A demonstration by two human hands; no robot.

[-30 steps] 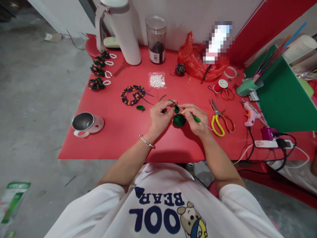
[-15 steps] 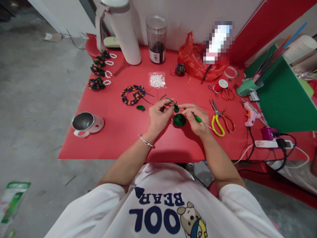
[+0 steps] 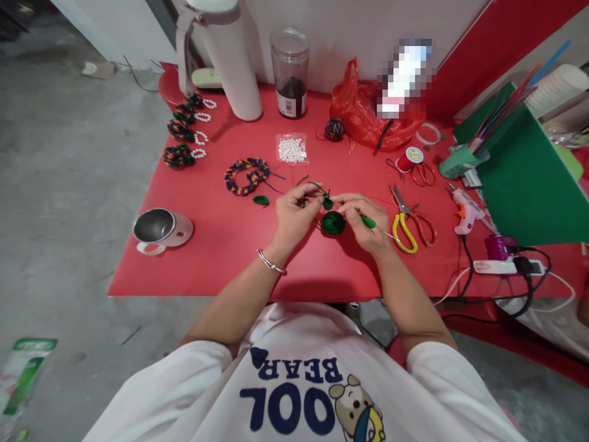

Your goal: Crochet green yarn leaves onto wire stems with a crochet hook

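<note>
Between my two hands is a small dark green crochet piece, pinched in the fingers of my left hand. My right hand is closed around a crochet hook with a green grip; its metal tip reaches the green piece. Green yarn runs over my left fingers. Just below the piece, a dark green yarn ball rests on the red table. To the left lie a green crocheted leaf and a multicoloured crocheted ring.
A cup stands at left, below several beaded yarn pieces. Behind are a bead packet, a tumbler and a red bag. Yellow-handled pliers, scissors, a glue gun and a power strip lie right.
Almost nothing differs. Both hands keep the same hold on the green piece and the hook, with at most a tiny shift of the fingers.
</note>
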